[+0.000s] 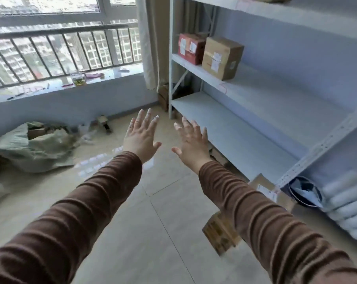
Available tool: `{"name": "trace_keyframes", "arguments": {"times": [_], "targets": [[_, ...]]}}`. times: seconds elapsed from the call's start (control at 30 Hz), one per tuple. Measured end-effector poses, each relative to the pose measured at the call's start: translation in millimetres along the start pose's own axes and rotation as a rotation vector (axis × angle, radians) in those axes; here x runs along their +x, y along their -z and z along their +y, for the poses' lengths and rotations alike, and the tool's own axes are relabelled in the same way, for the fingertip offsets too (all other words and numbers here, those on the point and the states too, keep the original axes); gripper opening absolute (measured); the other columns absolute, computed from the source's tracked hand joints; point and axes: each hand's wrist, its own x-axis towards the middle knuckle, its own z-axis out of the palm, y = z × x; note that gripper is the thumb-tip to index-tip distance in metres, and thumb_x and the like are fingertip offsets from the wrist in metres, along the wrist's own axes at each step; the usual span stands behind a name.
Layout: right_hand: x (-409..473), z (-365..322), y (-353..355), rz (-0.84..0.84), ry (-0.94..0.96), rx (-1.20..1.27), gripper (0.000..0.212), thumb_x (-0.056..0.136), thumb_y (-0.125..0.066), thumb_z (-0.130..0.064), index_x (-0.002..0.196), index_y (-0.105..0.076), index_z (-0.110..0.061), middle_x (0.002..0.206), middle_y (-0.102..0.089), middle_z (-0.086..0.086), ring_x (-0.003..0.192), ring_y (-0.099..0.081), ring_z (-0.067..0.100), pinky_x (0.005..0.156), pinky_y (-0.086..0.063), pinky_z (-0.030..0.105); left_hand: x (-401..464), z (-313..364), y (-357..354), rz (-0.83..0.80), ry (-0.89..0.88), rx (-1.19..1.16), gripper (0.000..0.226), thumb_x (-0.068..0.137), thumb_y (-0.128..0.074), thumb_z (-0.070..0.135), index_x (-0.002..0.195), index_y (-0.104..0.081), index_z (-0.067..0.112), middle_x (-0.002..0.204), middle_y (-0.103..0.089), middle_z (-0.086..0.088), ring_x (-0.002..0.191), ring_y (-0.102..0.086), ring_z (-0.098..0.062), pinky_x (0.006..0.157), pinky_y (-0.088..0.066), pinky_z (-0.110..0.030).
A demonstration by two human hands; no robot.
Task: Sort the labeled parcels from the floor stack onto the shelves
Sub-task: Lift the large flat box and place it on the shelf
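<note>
My left hand and my right hand are stretched out side by side above the floor, palms down, fingers spread, holding nothing. A white metal shelf unit stands to the right. On its middle shelf sit a red labeled parcel and, touching it on the right, a brown cardboard parcel. Brown parcels lie on the floor under my right forearm: one with a white label by the shelf's front post, and a printed carton nearer to me.
A pale green sack with boxes inside lies on the floor at left. A window sill with a glass jar and small items runs along the far wall. A dark bucket and white rolled padding stand at right.
</note>
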Motion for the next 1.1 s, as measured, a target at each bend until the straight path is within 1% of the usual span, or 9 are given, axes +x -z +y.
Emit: {"name": "trace_keyframes", "arguments": {"times": [0.17,0.27,0.37,0.5,0.6,0.67,0.73,0.83,1.1], "targets": [[-42,107,-12,-0.069,-0.184,-0.01,0.084,0.097,-0.062,-0.049,0.163,-0.015,-0.028,0.172,-0.005,0.004,0.158,-0.002,0.03,0.124,-0.009,0.062,26,104,-59,-0.106,-0.142,-0.032,0.089,0.099,-0.055,0.048,0.164,0.0,0.023,0.17,0.016,-0.004,0.156,0.018,-0.025,0.127,0.007,-0.043],[-62,156,-19,-0.124,-0.278,-0.028,0.084,0.099,-0.057,-0.05,0.164,-0.008,-0.027,0.173,0.001,0.003,0.158,0.0,0.031,0.124,-0.007,0.061,45,148,-87,-0.145,-0.223,-0.028,0.088,0.099,-0.055,0.049,0.164,-0.001,0.023,0.17,0.016,-0.005,0.156,0.018,-0.025,0.126,0.007,-0.042],[-78,201,-32,-0.175,-0.39,-0.035,0.084,0.101,-0.055,-0.051,0.164,-0.006,-0.027,0.173,0.005,0.002,0.158,0.004,0.03,0.125,-0.004,0.061,65,187,-115,-0.177,-0.305,-0.04,0.087,0.1,-0.054,0.049,0.164,-0.002,0.022,0.17,0.016,-0.005,0.157,0.017,-0.025,0.128,0.006,-0.043],[-105,253,-52,-0.231,-0.522,-0.014,0.085,0.1,-0.057,-0.051,0.164,-0.006,-0.026,0.173,0.004,0.003,0.158,0.002,0.031,0.124,-0.007,0.06,78,237,-153,-0.253,-0.395,-0.052,0.087,0.101,-0.052,0.048,0.164,0.0,0.021,0.17,0.015,-0.006,0.157,0.016,-0.025,0.129,0.003,-0.044],[-131,288,-69,-0.235,-0.605,0.057,0.085,0.099,-0.06,-0.048,0.163,-0.009,-0.026,0.173,0.001,0.005,0.158,0.001,0.032,0.124,-0.009,0.061,78,275,-179,-0.317,-0.452,-0.062,0.087,0.101,-0.053,0.048,0.164,0.001,0.022,0.171,0.014,-0.006,0.157,0.016,-0.026,0.128,0.004,-0.043],[-148,312,-79,-0.238,-0.647,0.065,0.086,0.098,-0.059,-0.052,0.163,-0.009,-0.025,0.173,0.001,0.006,0.158,-0.001,0.033,0.125,-0.012,0.062,79,300,-197,-0.346,-0.479,-0.062,0.088,0.101,-0.054,0.047,0.164,0.002,0.023,0.171,0.014,-0.006,0.157,0.016,-0.026,0.128,0.005,-0.043],[-163,337,-88,-0.267,-0.686,0.076,0.086,0.097,-0.055,-0.056,0.164,-0.011,-0.023,0.173,-0.001,0.006,0.158,-0.002,0.032,0.125,-0.01,0.059,82,324,-216,-0.373,-0.494,-0.071,0.089,0.1,-0.055,0.046,0.164,0.002,0.023,0.171,0.013,-0.006,0.157,0.015,-0.027,0.128,0.005,-0.043],[-183,382,-107,-0.279,-0.763,0.133,0.087,0.096,-0.062,-0.052,0.163,-0.014,-0.025,0.173,-0.005,0.005,0.157,-0.007,0.032,0.123,-0.016,0.06,89,360,-247,-0.419,-0.487,-0.082,0.089,0.1,-0.055,0.046,0.164,0.001,0.022,0.171,0.011,-0.007,0.157,0.012,-0.028,0.128,0.002,-0.043],[-223,496,-200,-0.344,-0.887,0.248,0.089,0.097,-0.062,-0.05,0.163,-0.011,-0.02,0.172,-0.01,0.01,0.155,-0.017,0.036,0.123,-0.023,0.053,110,436,-364,-0.529,-0.372,-0.146,0.083,0.102,-0.055,0.043,0.164,-0.005,0.022,0.172,0.001,-0.006,0.158,0.001,-0.027,0.126,-0.006,-0.042]]}}
